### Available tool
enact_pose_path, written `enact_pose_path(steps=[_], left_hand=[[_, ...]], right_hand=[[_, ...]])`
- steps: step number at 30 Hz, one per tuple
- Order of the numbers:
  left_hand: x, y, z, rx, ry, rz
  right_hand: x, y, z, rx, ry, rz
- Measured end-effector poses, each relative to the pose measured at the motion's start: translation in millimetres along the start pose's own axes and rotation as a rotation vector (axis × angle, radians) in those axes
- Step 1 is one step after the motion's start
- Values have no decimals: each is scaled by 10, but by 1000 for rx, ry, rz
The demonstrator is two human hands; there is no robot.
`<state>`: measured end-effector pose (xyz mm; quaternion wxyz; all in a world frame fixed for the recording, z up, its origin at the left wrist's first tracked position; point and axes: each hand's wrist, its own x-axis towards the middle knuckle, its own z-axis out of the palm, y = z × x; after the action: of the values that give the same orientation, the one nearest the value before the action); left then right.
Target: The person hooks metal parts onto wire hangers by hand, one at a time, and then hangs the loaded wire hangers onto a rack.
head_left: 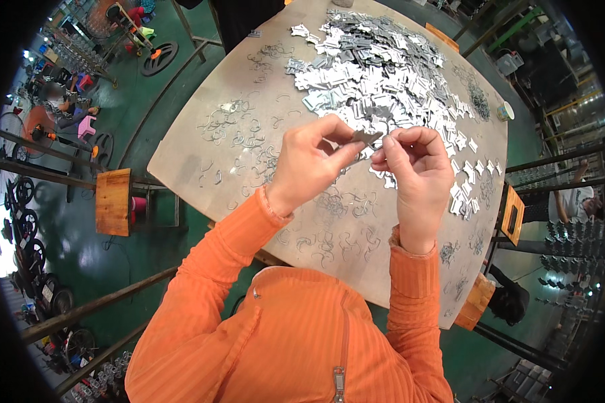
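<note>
My left hand (314, 156) pinches a small grey metal plate (366, 137) between thumb and fingertips, above the table. Close beside it, my right hand (420, 164) has its thumb and index finger pressed together at the plate's right end. Whatever those right fingertips hold is too small to make out. Beyond both hands spreads a large heap of flat, notched metal plates (356, 77), some bright and some dark grey. Thin curved wire clips (235, 131) lie scattered to the left, with more bent wire clips (346, 201) on the near side below my hands.
The worn tan table (195, 144) has a curved rim. A small cup (505, 111) stands at its right edge, near a dark cluster of wire parts (477, 101). Wooden stools (113, 201) stand around it. Other people sit farther off at left and right.
</note>
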<state>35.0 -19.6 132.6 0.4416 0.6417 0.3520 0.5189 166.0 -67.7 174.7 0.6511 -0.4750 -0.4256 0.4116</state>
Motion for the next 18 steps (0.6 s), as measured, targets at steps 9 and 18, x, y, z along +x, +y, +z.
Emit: enact_pose_path(steps=[9, 18], left_hand=[[63, -72, 154, 130, -24, 185], [563, -499, -83, -119, -309, 140]], right_hand=[[56, 83, 40, -13, 125, -57], [194, 148, -102, 2, 264, -417]])
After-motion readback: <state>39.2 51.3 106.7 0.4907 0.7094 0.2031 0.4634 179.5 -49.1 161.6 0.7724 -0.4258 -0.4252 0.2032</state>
